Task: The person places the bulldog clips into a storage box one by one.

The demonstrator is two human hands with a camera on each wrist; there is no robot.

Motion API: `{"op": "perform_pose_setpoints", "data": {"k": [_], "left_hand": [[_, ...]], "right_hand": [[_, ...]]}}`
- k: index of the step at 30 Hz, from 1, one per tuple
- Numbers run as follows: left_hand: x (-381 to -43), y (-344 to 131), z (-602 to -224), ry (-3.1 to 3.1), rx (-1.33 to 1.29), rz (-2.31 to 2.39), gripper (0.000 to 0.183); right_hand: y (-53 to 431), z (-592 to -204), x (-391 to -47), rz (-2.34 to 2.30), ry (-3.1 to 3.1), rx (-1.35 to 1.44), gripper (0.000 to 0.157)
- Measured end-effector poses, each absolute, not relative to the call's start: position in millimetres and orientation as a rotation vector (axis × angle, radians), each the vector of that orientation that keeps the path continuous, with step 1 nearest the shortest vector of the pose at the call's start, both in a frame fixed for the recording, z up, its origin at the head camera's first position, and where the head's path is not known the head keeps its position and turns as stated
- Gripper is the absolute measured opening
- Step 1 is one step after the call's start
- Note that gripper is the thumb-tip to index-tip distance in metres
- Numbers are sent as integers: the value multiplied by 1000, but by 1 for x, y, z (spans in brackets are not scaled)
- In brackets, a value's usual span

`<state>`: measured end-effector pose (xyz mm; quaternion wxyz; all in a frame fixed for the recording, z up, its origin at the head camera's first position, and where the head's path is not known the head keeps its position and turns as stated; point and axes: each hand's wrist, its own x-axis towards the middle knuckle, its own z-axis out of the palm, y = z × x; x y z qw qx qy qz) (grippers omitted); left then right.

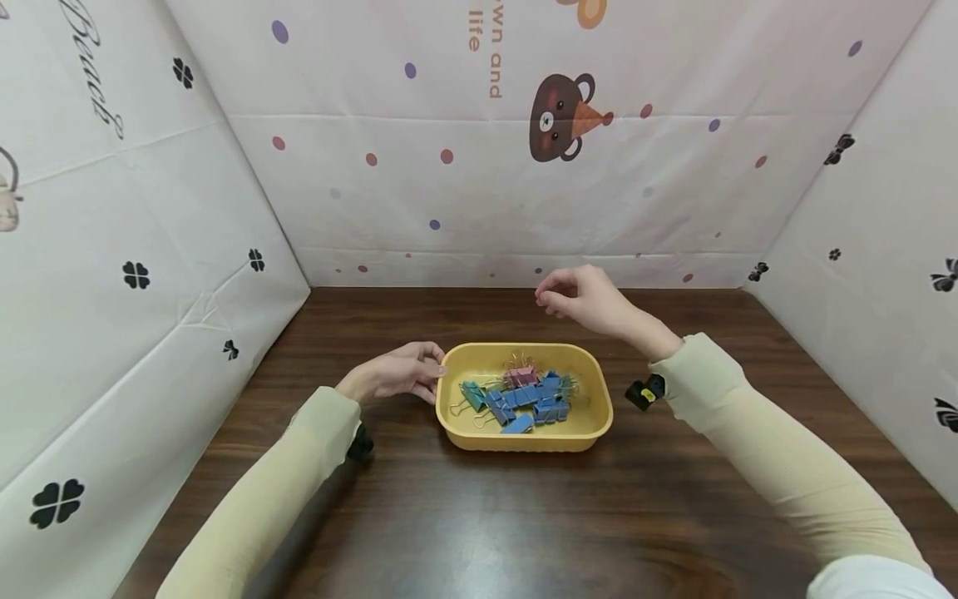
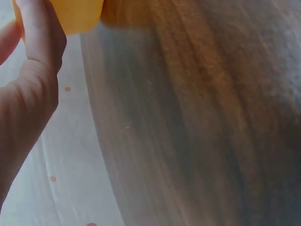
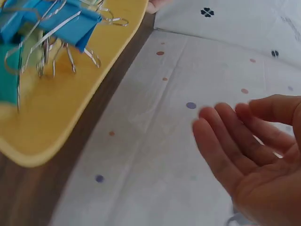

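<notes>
A yellow plastic basket (image 1: 524, 444) stands on the table with binder clips in it. Blue clips (image 1: 521, 396) make up most of the pile, beside a green clip (image 1: 473, 395) and pink clips (image 1: 521, 377) toward the back. At the basket's left end, my left hand (image 1: 397, 372) grips the rim; the left wrist view shows its fingers on the yellow wall (image 2: 77, 14). My right hand (image 1: 587, 299) is raised behind the basket's right side, fingers loosely bent and nothing between them. The right wrist view shows that hand (image 3: 254, 150) apart from the basket.
Dark wooden table (image 1: 464, 516) extends in front of the basket and to both sides. White patterned sheets (image 1: 449, 191) enclose the table's back and both sides. Black wrist cameras hang under both sleeves, the right one (image 1: 645, 392) close to the basket's right end.
</notes>
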<state>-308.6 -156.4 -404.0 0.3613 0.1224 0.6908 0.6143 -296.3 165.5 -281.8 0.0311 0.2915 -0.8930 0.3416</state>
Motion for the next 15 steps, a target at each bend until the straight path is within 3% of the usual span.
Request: {"op": "perform_pose_setpoints", "data": {"k": [8, 15], "left_hand": [[-309, -154, -370, 2344, 383, 1256, 32], [-319, -147, -332, 3129, 574, 927, 60]], "right_hand": [[157, -262, -293, 431, -2342, 1087, 40], [184, -244, -314, 250, -2516, 720, 63]]}}
